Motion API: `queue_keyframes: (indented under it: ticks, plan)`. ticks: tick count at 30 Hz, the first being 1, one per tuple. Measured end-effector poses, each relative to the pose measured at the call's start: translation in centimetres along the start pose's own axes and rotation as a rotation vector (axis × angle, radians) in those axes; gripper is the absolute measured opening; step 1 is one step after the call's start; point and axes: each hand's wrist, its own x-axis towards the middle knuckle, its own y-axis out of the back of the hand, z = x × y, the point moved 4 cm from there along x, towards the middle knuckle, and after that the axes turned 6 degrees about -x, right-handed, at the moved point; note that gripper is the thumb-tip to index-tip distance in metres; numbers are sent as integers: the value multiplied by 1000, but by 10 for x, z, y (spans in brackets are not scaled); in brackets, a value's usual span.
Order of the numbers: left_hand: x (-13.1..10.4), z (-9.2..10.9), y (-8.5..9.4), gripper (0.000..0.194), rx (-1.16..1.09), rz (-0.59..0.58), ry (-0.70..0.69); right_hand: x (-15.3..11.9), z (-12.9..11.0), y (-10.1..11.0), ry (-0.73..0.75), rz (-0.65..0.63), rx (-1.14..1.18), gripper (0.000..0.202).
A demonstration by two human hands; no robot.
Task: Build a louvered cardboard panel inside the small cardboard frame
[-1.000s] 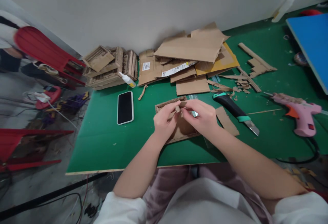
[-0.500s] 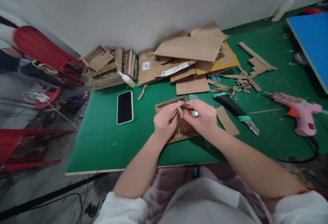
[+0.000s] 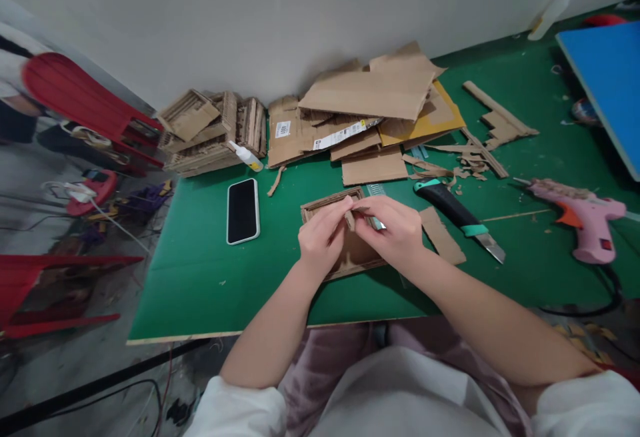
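Both hands meet over a shallow cardboard tray [image 3: 345, 269] lying on the green table. Between their fingertips is a small cardboard strip [image 3: 351, 220]; my left hand [image 3: 323, 237] pinches it from the left and my right hand [image 3: 395, 227] from the right. The hands hide much of the tray's far and right sides. Partly under the right hand and tray lies a clear ruler [image 3: 376, 189]. A small flat cardboard piece [image 3: 443, 236] rests just right of the right hand, below a box cutter [image 3: 457, 214] with its blade out.
A phone [image 3: 243, 211] lies at the left, with a glue bottle [image 3: 247, 156] by stacked cardboard frames [image 3: 200, 134]. Cardboard sheets [image 3: 367, 94] are piled at the back. Rightward are cardboard scraps [image 3: 470, 164], a pink glue gun [image 3: 585, 217] and a blue board [image 3: 607, 77]. Red chairs [image 3: 80, 90] stand left.
Both hands stay over the tray with the cardboard strip between them; the fingers and strip shift only slightly. The whole view moves a little to the left.
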Motion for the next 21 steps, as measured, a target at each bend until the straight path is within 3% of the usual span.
queue_keyframes:
  ticks: [16,21]
  plan:
    - [-3,-2,1,37,35,89,55,3,0,-1,-55,-2,78,8]
    - [-3,-1,1,38,62,28,33,1,1,-2,-29,-28,32,14]
